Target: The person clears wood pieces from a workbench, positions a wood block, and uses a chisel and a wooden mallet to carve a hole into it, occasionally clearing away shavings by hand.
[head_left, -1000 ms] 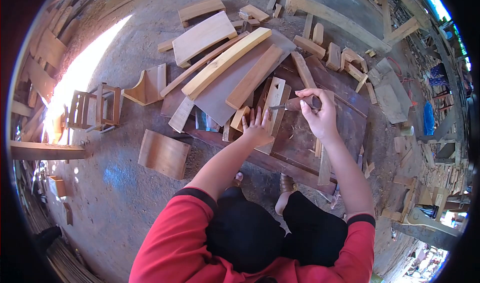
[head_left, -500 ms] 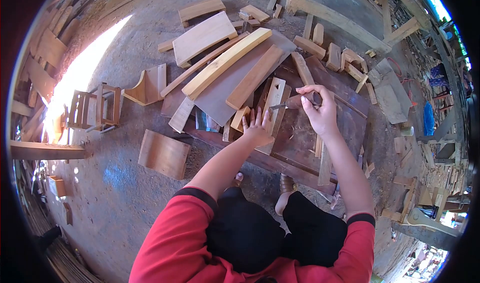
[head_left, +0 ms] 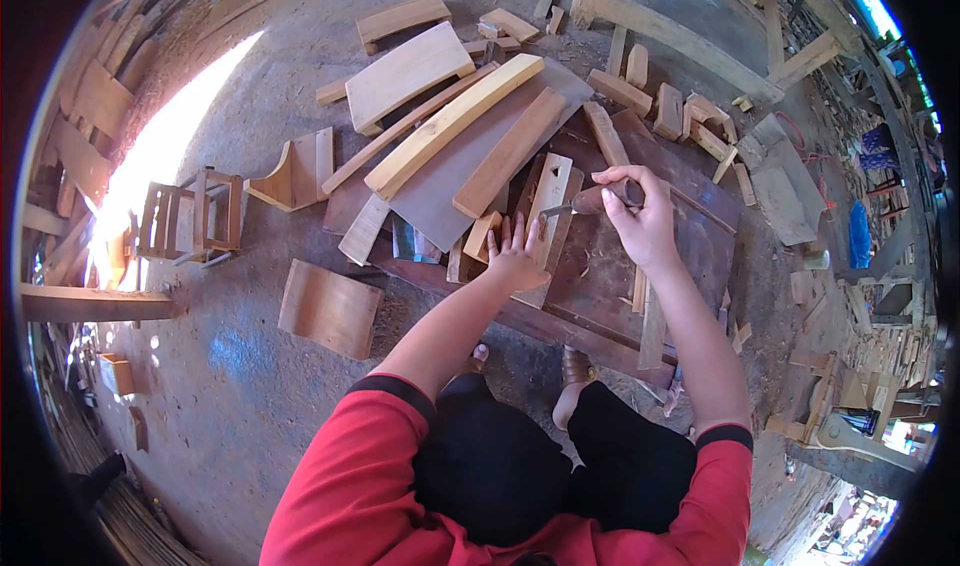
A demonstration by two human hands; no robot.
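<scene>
My left hand [head_left: 518, 264] lies flat with its fingers spread across a pale wooden block [head_left: 549, 194] that has a dark slot near its far end. My right hand [head_left: 645, 221] is closed round the brown wooden handle of a chisel [head_left: 588, 203]. The chisel's metal blade points left and its tip is right at the block, beside the fingertips of my left hand. Under the block is a dark reddish-brown wooden panel [head_left: 600, 271]. A short light wood piece [head_left: 482, 238] sits just left of my left fingers.
Long wooden bars, including a yellowish one [head_left: 455, 124], lie over a grey board [head_left: 425, 198] beyond my hands. A curved wooden piece [head_left: 330, 309] rests on the floor at left, near a small slatted wooden frame [head_left: 190, 216]. Several offcuts and a timber frame [head_left: 680, 46] stand at upper right.
Almost nothing differs. The chisel's tip shifts very slightly at the block, while my left hand stays in place.
</scene>
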